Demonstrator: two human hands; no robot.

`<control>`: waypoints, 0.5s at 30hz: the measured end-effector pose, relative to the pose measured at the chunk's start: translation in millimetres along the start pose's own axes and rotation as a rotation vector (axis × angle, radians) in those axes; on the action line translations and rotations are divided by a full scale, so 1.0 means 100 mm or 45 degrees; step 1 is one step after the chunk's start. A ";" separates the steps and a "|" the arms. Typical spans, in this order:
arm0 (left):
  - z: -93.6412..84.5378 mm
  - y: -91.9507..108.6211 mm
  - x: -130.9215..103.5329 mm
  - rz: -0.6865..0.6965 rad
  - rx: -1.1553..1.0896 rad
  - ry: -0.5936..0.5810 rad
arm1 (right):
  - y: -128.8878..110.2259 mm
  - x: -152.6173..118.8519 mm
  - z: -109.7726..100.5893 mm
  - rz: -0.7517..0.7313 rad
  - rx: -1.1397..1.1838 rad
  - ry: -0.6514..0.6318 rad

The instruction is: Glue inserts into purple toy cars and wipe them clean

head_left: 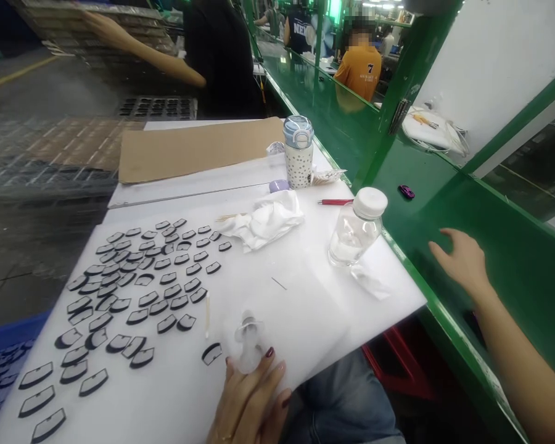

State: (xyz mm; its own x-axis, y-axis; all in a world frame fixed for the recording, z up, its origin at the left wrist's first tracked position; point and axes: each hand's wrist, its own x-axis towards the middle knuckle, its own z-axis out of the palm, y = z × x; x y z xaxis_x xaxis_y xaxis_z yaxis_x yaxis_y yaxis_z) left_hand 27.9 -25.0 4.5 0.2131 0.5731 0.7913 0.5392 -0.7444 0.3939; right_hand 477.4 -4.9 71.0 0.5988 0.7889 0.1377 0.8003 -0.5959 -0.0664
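My left hand (252, 401) lies at the near edge of the white table, fingers stretched out. Its fingertips touch or nearly touch a small clear plastic piece with a flange (250, 345), shaped somewhat like a syringe; whether they press on it I cannot tell. Just left of it lies one small black-edged curved part (211, 354), and a cotton swab (208, 314) is farther up. Many similar curved parts (139, 316) spread over the table's left half. Over the green conveyor belt, my right hand (462, 259) hangs with thumb and finger apart, nothing visible in it.
A lidded clear bottle (357, 231), crumpled white tissue (268, 222), red pen (335, 202) and dotted cup (298, 154) stand or lie on the table. Cardboard (198, 151) lies at the back. A small purple-black object (406, 192) sits on the belt. A co-worker in black handles stacked trays (139, 37).
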 end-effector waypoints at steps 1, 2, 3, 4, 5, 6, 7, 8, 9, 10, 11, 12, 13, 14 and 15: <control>-0.01 -0.01 0.00 0.025 -0.003 -0.011 | -0.08 0.25 0.06 -0.030 -0.014 -0.007; -0.01 -0.02 -0.01 0.044 0.001 -0.013 | -0.15 0.49 0.12 -0.050 -0.032 -0.015; -0.02 -0.02 -0.01 0.055 0.009 -0.009 | -0.21 0.71 0.18 -0.065 -0.047 -0.027; -0.01 -0.02 -0.02 0.055 0.017 -0.005 | -0.27 0.92 0.25 -0.068 -0.059 -0.042; -0.01 -0.01 -0.02 0.041 0.031 -0.002 | -0.32 1.10 0.30 -0.062 -0.068 -0.058; 0.00 0.00 -0.02 0.008 0.046 0.010 | -0.37 1.26 0.34 -0.046 -0.073 -0.073; 0.01 0.02 -0.02 -0.029 0.062 0.026 | -0.40 1.40 0.37 -0.018 -0.077 -0.084; 0.03 0.04 -0.02 -0.060 0.075 0.035 | -0.43 1.53 0.38 0.010 -0.078 -0.093; 0.04 0.06 -0.02 -0.087 0.091 0.044 | -0.45 1.63 0.39 0.035 -0.076 -0.100; 0.06 0.08 -0.02 -0.111 0.108 0.062 | -0.47 1.72 0.40 0.052 -0.072 -0.109; 0.08 0.10 -0.02 -0.123 0.124 0.090 | -0.48 1.80 0.41 0.060 -0.066 -0.120; 0.10 0.11 -0.02 -0.131 0.137 0.114 | -0.47 1.85 0.41 0.062 -0.062 -0.131; 0.12 0.11 -0.01 -0.131 0.151 0.135 | -0.46 1.89 0.43 0.067 -0.059 -0.141; 0.14 0.12 0.00 -0.129 0.165 0.157 | -0.44 1.92 0.44 0.073 -0.059 -0.145; 0.15 0.13 0.01 -0.118 0.174 0.176 | -0.41 1.92 0.46 0.085 -0.061 -0.143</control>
State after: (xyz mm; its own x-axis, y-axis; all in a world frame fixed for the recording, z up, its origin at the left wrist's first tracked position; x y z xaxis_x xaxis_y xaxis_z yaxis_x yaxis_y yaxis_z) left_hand 47.2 -28.7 3.4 0.0489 0.5772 0.8151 0.6585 -0.6322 0.4082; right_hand 560.5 177.8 54.4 0.6523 0.7576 0.0230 0.7580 -0.6519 -0.0241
